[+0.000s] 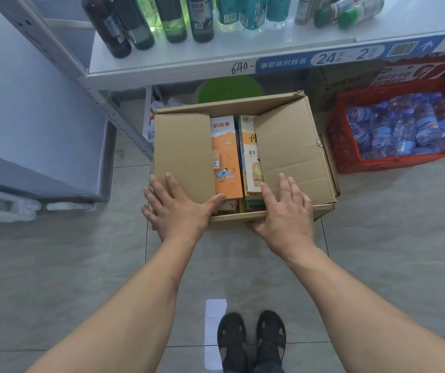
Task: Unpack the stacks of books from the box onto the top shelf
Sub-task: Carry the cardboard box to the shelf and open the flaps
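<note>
Still at the opening stage: both hands' fingers (159,189) lie flat, released, on the brown cardboard box (242,157) flaps. Next, I'd guess, fold them outward to reach the orange book (226,162).

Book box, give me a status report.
Left hand and right hand open, flat on the box flaps. Books inside, none out. Flaps half cover them.

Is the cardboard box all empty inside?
No, the cardboard box has books inside: an orange book and a yellow book show between its half-closed flaps.
</note>
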